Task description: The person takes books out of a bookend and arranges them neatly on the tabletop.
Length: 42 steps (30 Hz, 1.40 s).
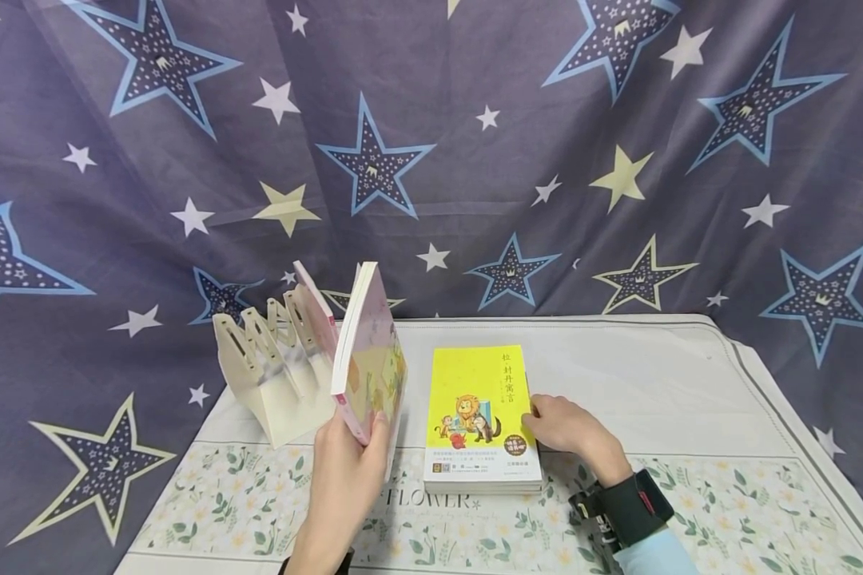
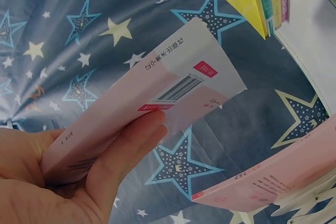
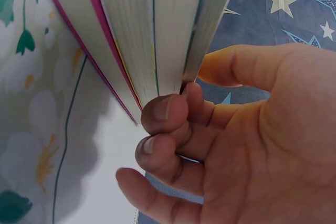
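My left hand (image 1: 348, 463) grips a pink book (image 1: 370, 343) by its lower part, holding it upright with the thumb along one cover. In the left wrist view its spine and barcode show. Just beyond it, another pink book (image 1: 316, 307) stands in a cream folding book rack (image 1: 288, 391). A stack of books lies flat, topped by a yellow book (image 1: 475, 407) with a lion picture. At the stack's right edge, my right hand (image 1: 571, 431) pinches the yellow book, thumb on its cover and curled fingers (image 3: 165, 114) against the page edges.
A white table cover (image 1: 640, 383) with a floral band lies under everything. Behind the table hangs a dark blue curtain (image 1: 431, 72) printed with stars. The rack stands at the table's left side, left of the stack.
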Tool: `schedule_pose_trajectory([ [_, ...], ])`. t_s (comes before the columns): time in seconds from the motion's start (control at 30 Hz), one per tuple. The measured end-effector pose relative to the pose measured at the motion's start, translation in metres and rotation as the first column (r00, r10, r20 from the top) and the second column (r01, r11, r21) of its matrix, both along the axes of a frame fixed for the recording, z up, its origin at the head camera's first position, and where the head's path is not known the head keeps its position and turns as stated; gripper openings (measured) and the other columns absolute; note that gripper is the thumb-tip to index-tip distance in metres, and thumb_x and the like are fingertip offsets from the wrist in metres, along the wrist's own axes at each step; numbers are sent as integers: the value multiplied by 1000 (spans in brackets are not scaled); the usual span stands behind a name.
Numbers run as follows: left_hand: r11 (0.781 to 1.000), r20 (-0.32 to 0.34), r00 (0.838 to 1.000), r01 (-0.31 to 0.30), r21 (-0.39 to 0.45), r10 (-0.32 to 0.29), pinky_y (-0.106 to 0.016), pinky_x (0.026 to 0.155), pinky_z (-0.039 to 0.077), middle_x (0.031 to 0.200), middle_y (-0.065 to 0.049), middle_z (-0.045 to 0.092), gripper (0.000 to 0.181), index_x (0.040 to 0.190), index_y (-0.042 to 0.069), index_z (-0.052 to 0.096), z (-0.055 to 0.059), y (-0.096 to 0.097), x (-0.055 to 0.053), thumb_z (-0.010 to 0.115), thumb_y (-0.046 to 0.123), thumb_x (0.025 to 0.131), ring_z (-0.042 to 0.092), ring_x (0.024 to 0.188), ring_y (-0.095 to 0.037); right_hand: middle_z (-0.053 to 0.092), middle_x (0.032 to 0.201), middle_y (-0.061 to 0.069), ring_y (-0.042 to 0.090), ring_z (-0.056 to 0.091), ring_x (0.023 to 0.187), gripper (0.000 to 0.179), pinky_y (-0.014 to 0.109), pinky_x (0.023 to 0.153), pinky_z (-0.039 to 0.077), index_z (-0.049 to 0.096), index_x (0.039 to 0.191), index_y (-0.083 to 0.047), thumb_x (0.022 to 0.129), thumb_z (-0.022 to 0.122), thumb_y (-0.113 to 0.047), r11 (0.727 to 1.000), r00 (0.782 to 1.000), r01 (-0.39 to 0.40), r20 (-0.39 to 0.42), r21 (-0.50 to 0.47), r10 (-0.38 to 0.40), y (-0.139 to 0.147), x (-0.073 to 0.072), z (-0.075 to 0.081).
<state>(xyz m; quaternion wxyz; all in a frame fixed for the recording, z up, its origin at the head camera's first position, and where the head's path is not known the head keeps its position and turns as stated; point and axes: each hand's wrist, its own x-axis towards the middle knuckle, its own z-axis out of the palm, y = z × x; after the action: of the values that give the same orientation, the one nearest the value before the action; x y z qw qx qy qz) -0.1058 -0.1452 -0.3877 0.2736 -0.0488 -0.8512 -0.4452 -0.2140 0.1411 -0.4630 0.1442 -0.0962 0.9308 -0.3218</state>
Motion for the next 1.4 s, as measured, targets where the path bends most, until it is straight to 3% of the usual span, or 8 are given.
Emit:
schedule_pose_trajectory([
  [0.6, 997, 100, 993, 64, 34, -68, -56, 91, 55, 127, -33, 67, 40, 137, -14, 56, 2, 1, -3, 63, -3, 99, 67, 115, -48, 51, 68, 6, 18, 42, 57, 19, 31, 55, 29, 66, 112, -6, 105, 55, -21, 1000, 1000, 10, -5, -1, -10, 0, 0, -1],
  [0.83, 995, 157, 983, 82, 61, -90, -61, 97, 51, 132, -34, 64, 45, 141, -14, 53, 2, -1, -7, 64, 0, 99, 62, 122, -50, 53, 69, 5, 18, 43, 58, 22, 31, 55, 30, 67, 116, -5, 105, 56, -20, 1000, 1000, 9, -10, -5, -9, 0, 1, 0],
  [1.03, 990, 198, 972, 106, 88, -122, -62, 96, 51, 137, -33, 61, 50, 146, -12, 50, 1, -3, -10, 64, 2, 100, 60, 125, -50, 51, 68, 6, 18, 42, 57, 17, 31, 54, 30, 66, 108, -7, 105, 58, -21, 1000, 1000, 21, -20, 10, -21, 1, 1, 0],
  [1.2, 988, 206, 969, 118, 94, -136, -62, 97, 50, 140, -32, 60, 52, 148, -10, 49, 0, -4, -12, 65, 3, 100, 59, 127, -50, 51, 68, 6, 19, 43, 56, 17, 31, 54, 31, 61, 96, -10, 104, 61, -25, 998, 997, 40, -68, 48, -37, 2, 1, 1],
  [1.4, 985, 211, 965, 137, 104, -156, -63, 99, 49, 142, -30, 60, 53, 150, -7, 49, 1, -6, -13, 65, 2, 100, 59, 128, -48, 47, 66, 6, 19, 41, 54, 19, 31, 52, 29, 58, 94, -10, 106, 62, -25, 996, 971, 80, -231, 45, -68, -1, -2, 5],
])
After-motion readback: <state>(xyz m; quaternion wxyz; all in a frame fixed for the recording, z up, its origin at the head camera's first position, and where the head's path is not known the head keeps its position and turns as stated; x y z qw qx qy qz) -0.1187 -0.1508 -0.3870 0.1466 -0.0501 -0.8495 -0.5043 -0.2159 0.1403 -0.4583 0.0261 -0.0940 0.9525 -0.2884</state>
